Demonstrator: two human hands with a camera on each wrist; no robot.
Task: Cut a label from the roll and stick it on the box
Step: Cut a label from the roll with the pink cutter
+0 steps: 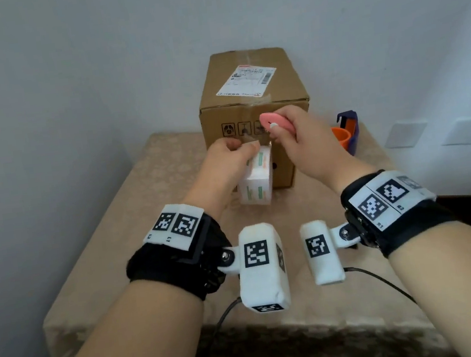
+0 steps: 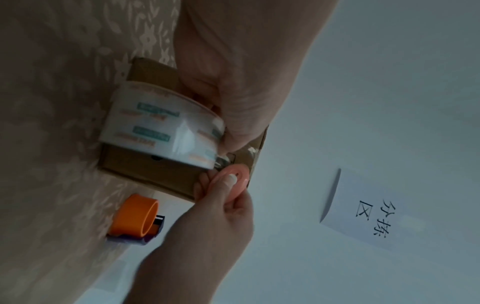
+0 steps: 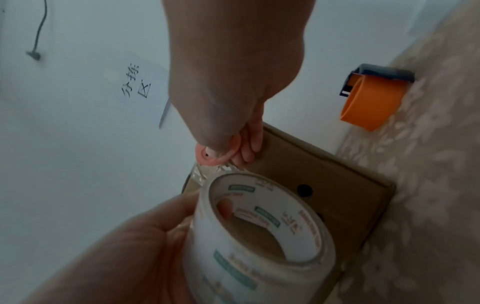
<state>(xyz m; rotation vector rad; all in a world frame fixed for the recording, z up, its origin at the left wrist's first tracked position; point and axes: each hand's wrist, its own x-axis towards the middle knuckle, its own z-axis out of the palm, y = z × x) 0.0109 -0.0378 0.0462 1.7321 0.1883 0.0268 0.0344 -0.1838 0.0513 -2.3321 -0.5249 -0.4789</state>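
A brown cardboard box (image 1: 250, 87) stands at the back of the table, a white shipping label on its top. My left hand (image 1: 231, 156) grips a white roll (image 1: 258, 178) printed in green and orange, held up in front of the box, with one finger inside its core (image 3: 226, 207). My right hand (image 1: 288, 133) pinches a small pink cutter (image 1: 276, 122) just above the roll's top edge. In the wrist views the roll (image 2: 161, 127) (image 3: 259, 236) has a clear strip pulled off toward the cutter (image 2: 235, 181) (image 3: 207, 157). The blade is not visible.
A purple dispenser with an orange tape roll (image 1: 344, 135) (image 2: 135, 218) (image 3: 374, 100) sits right of the box. The table wears a beige patterned cloth (image 1: 146, 189). A paper sign (image 2: 369, 216) hangs on the wall. Cables trail near the front edge.
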